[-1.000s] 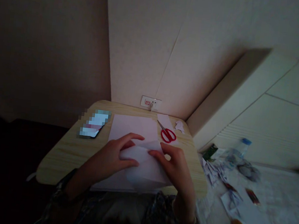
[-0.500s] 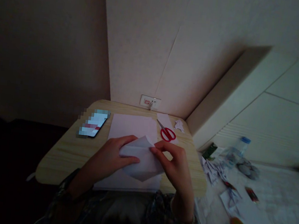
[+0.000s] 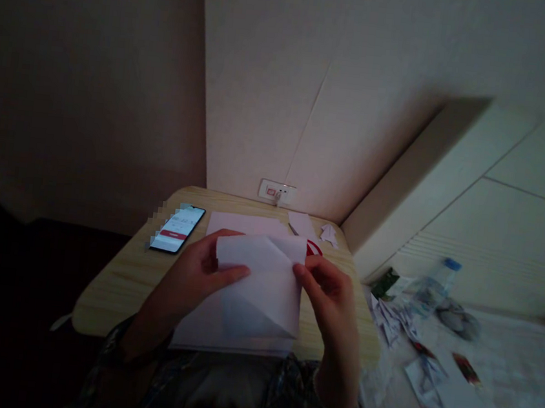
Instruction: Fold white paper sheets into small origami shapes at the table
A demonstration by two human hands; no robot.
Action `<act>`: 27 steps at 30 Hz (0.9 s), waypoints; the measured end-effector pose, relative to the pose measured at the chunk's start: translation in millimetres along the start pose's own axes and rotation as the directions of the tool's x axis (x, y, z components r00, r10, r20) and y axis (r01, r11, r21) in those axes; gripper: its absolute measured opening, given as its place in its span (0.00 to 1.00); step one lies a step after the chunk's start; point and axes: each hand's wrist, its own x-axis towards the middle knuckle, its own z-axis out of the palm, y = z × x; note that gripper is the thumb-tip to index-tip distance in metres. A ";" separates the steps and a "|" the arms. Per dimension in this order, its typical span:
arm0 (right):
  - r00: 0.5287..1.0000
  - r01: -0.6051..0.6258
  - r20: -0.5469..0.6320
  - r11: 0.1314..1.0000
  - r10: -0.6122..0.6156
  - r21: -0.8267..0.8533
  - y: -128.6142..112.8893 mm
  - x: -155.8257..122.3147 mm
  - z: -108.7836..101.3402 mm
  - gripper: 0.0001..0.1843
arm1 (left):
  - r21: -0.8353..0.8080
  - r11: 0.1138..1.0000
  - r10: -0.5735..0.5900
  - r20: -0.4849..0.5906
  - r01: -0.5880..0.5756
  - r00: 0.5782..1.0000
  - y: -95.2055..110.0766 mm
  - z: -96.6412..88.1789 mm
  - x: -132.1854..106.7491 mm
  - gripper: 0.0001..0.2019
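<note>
A folded sheet of white paper point(image 3: 264, 284) is held up between my two hands above the small wooden table. My left hand point(image 3: 202, 268) grips its left edge, thumb in front and fingers behind. At the right edge, my right hand point(image 3: 329, 291) pinches the paper between thumb and fingers. Crease lines run across the sheet, and its lower part hangs as a shaded flap. Beneath it lies a stack of white paper point(image 3: 205, 330). Red-handled scissors point(image 3: 314, 248) rest behind the held sheet, which hides most of them.
A lit phone point(image 3: 177, 228) lies on the left of the table point(image 3: 114, 291). Near the back right are a paper strip point(image 3: 301, 224) and a small folded paper piece point(image 3: 329, 234). A wall socket point(image 3: 277, 192) sits behind. To the right, a bottle point(image 3: 434, 286) and paper scraps point(image 3: 387, 320) lie on a pale surface.
The paper has opened from a pointed shape into a wider, squarer one with a straight top edge. My right hand has shifted slightly right, and the sheet now covers most of the scissors.
</note>
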 end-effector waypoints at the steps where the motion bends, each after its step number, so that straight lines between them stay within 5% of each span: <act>1: 1.000 -0.003 0.007 1.000 0.003 0.003 0.1 -0.1 0.0 0.12 | -0.035 0.999 -0.015 -0.023 0.015 1.000 0.8 1.1 -0.2 0.18; 7: 0.998 0.002 0.061 1.000 -0.003 0.013 0.8 -0.1 4.5 0.13 | -0.148 0.989 -0.040 -0.182 0.013 0.983 3.7 6.8 -1.0 0.19; 16: 1.000 0.020 -0.023 0.999 -0.020 0.029 -1.0 -1.9 9.9 0.13 | -0.273 0.961 -0.125 -0.307 0.038 0.944 5.8 9.7 -3.9 0.16; 21: 0.999 0.019 -0.032 0.999 -0.018 0.051 0.4 -2.5 10.0 0.13 | -0.167 0.986 -0.036 -0.351 -0.025 0.936 6.4 6.1 -4.6 0.09; 27: 0.998 0.057 0.041 0.996 -0.054 -0.075 4.7 2.3 7.6 0.06 | 0.145 0.987 0.122 -0.351 -0.075 0.928 5.0 -1.4 -3.6 0.08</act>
